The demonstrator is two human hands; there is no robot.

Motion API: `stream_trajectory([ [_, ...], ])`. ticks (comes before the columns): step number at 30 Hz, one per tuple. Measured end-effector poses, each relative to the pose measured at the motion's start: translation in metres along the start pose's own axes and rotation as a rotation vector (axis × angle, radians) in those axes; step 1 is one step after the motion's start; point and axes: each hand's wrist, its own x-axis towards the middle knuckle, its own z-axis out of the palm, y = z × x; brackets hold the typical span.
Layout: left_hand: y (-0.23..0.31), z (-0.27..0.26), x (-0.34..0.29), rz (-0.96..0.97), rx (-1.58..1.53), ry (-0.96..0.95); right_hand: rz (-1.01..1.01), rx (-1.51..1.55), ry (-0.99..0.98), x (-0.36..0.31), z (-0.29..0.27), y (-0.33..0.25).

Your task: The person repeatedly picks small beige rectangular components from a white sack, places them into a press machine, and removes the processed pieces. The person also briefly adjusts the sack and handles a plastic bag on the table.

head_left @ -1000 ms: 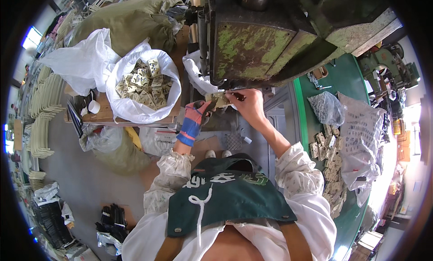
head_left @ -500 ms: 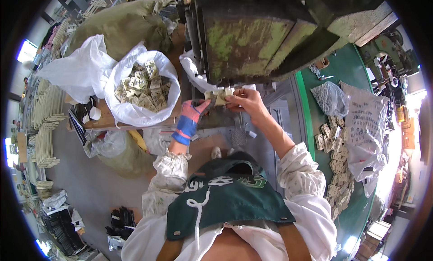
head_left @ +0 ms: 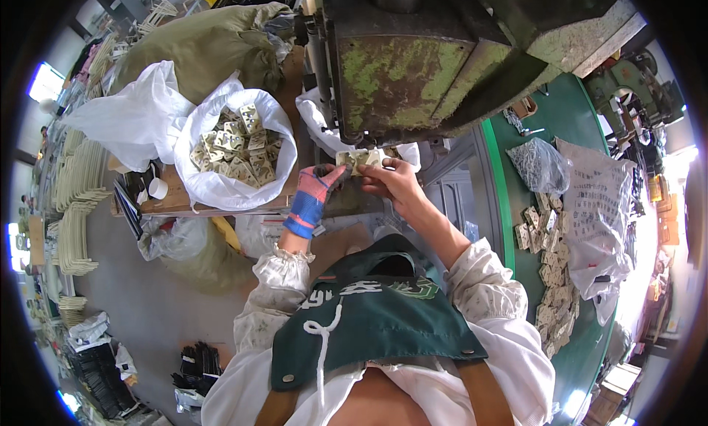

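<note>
Under the machine's heavy block, a small cream-coloured metal plate (head_left: 359, 159) with holes and raised shapes is held at its two ends. My right hand (head_left: 397, 184), bare, pinches the right end between thumb and fingers. In a pink and blue glove, my left hand (head_left: 313, 190) has its thumb and fingertips closed at the plate's lower left corner; the fingers behind it are partly hidden. The worn green machine (head_left: 402, 76) stands just beyond both hands. To the left, a white sack (head_left: 240, 197) holds many similar plates (head_left: 234, 149).
A green table (head_left: 527, 205) on the right bears a heap of plates (head_left: 557, 278), a clear plastic bag (head_left: 538, 164) and a printed woven sack (head_left: 599, 205). An olive sack (head_left: 199, 50) lies at the far left. Stacked cream frames (head_left: 74, 212) stand along the left side.
The plate has come slightly nearer to me, away from the machine. My right hand has drawn down and left with it, and my left hand's fingers have closed in at its corner.
</note>
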Motion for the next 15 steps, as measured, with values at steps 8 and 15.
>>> stream_trajectory([
  [8,-0.025,-0.006,0.009,0.057,0.055,0.005,-0.036,-0.017,0.056,-0.001,-0.002,0.003],
  [15,-0.022,-0.005,0.012,0.090,-0.030,-0.040,-0.139,0.039,0.125,-0.016,0.005,-0.004],
])
